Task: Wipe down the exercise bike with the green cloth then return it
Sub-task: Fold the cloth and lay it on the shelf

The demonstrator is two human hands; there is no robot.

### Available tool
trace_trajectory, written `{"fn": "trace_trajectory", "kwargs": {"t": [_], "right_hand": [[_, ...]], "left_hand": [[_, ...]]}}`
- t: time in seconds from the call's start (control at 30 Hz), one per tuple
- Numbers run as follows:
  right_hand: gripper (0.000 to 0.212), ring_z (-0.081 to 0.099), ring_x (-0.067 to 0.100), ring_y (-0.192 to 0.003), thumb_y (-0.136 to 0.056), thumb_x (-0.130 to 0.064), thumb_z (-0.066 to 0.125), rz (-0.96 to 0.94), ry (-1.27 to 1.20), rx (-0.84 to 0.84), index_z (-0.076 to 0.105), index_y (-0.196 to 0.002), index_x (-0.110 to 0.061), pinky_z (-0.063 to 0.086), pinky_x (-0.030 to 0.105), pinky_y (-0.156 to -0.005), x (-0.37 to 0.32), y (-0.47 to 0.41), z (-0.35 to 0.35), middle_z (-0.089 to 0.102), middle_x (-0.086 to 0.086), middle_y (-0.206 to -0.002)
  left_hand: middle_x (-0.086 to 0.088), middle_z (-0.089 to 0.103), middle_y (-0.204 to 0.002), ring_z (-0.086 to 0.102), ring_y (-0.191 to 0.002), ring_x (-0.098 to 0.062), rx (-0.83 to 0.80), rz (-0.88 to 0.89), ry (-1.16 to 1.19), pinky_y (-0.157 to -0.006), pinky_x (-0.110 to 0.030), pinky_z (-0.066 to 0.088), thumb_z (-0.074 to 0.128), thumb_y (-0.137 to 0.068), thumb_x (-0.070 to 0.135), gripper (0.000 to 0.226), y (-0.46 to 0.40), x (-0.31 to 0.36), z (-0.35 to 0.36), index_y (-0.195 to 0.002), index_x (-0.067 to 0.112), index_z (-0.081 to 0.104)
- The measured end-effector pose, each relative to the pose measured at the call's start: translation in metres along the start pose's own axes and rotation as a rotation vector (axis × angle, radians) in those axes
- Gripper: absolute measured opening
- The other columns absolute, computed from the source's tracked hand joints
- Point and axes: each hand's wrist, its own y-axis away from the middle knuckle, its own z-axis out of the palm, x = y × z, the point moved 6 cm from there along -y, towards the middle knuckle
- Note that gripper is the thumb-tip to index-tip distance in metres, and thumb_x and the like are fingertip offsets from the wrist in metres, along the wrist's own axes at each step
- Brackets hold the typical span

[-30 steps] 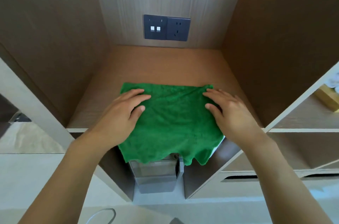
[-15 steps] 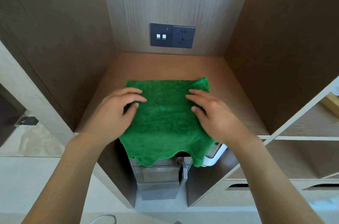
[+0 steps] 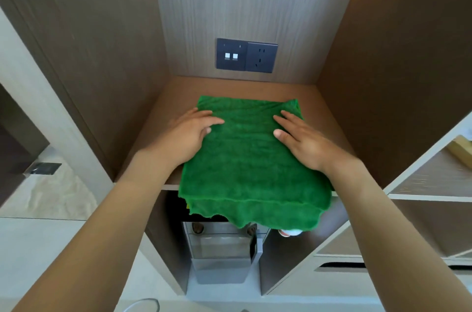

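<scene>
Green cloth (image 3: 250,158) lies folded on the wooden shelf (image 3: 329,117), front edge overhanging. Left hand (image 3: 186,138) and right hand (image 3: 304,143) press flat on it, fingers (image 3: 286,120) straight, gripping nothing.

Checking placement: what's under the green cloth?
The green cloth lies on the wooden shelf, front edge overhanging a grey box below. The shelf beneath it is covered.

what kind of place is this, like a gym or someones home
Probably a home or apartment-style room, not clearly a gym: no bike is in view. Both hands, left hand and right hand, lie flat on a green cloth in a wood-panelled cabinet niche with a wall socket panel behind.
</scene>
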Motion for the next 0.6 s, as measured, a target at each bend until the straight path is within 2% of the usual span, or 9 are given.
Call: {"fn": "trace_trajectory", "kwargs": {"t": [0.1, 0.17, 0.23, 0.3, 0.4, 0.5, 0.6], "right_hand": [[0.06, 0.012, 0.016, -0.163, -0.113, -0.047, 0.037, -0.002, -0.001, 0.06, 0.026, -0.167, -0.024, 0.013, 0.03, -0.128, 0.007, 0.015, -0.004, 0.009, -0.004, -0.178], [0.058, 0.016, 0.015, -0.162, -0.113, -0.042, 0.04, -0.022, 0.003, 0.131, 0.03, -0.166, -0.022, 0.016, 0.027, -0.125, 0.007, 0.032, -0.003, 0.014, -0.006, -0.177], [0.055, 0.016, 0.014, -0.162, -0.113, -0.038, 0.042, -0.067, 0.0, 0.147, 0.034, -0.165, -0.022, 0.013, 0.023, -0.125, -0.002, 0.047, 0.008, 0.019, -0.007, -0.176], [0.056, 0.01, 0.012, -0.163, -0.113, -0.041, 0.04, -0.102, -0.004, 0.115, 0.032, -0.166, -0.025, 0.007, 0.022, -0.126, -0.014, 0.057, 0.024, 0.019, -0.009, -0.175], [0.061, 0.003, 0.013, -0.164, -0.112, -0.049, 0.035, -0.116, 0.045, 0.059, 0.025, -0.168, -0.027, 0.005, 0.031, -0.131, -0.017, 0.055, 0.033, 0.012, -0.01, -0.176], [0.063, 0.002, 0.017, -0.164, -0.112, -0.048, 0.037, -0.104, 0.071, 0.009, 0.022, -0.168, -0.026, 0.006, 0.038, -0.132, -0.01, 0.033, 0.024, 0.01, -0.006, -0.177], [0.062, 0.003, 0.02, -0.164, -0.113, -0.046, 0.037, -0.102, 0.123, -0.039, 0.02, -0.169, -0.025, 0.006, 0.037, -0.132, -0.003, 0.0, 0.013, 0.009, -0.003, -0.178]], "left_hand": [[0.004, 0.038, -0.168, 0.022, -0.16, -0.022, 0.099, 0.023, -0.131, -0.126, -0.047, 0.023, 0.045, -0.112, 0.021, 0.043, 0.007, 0.003, -0.007, -0.152, 0.036, 0.053], [0.006, 0.041, -0.166, 0.024, -0.159, -0.019, 0.116, 0.113, -0.023, -0.128, -0.039, 0.019, 0.047, -0.111, 0.027, 0.041, 0.029, 0.018, -0.001, -0.151, 0.034, 0.055], [0.007, 0.038, -0.167, 0.02, -0.16, -0.015, 0.043, 0.166, 0.056, -0.13, -0.036, 0.014, 0.044, -0.112, 0.034, 0.042, 0.051, 0.033, 0.014, -0.153, 0.034, 0.052], [0.011, 0.027, -0.172, 0.012, -0.162, -0.011, -0.007, 0.153, 0.036, -0.131, -0.037, 0.009, 0.037, -0.112, 0.04, 0.047, 0.062, 0.038, 0.025, -0.158, 0.038, 0.042], [0.014, 0.013, -0.175, 0.004, -0.162, -0.009, -0.052, 0.12, -0.032, -0.13, -0.037, 0.003, 0.029, -0.111, 0.048, 0.053, 0.059, 0.033, 0.025, -0.164, 0.042, 0.027], [0.01, 0.01, -0.176, 0.003, -0.163, -0.014, -0.114, 0.117, -0.081, -0.131, -0.041, 0.006, 0.028, -0.112, 0.048, 0.055, 0.035, 0.026, 0.026, -0.166, 0.04, 0.022], [0.004, 0.011, -0.177, 0.006, -0.164, -0.02, -0.141, 0.108, -0.141, -0.131, -0.042, 0.008, 0.028, -0.112, 0.047, 0.055, -0.001, 0.02, 0.027, -0.166, 0.037, 0.022]]}}
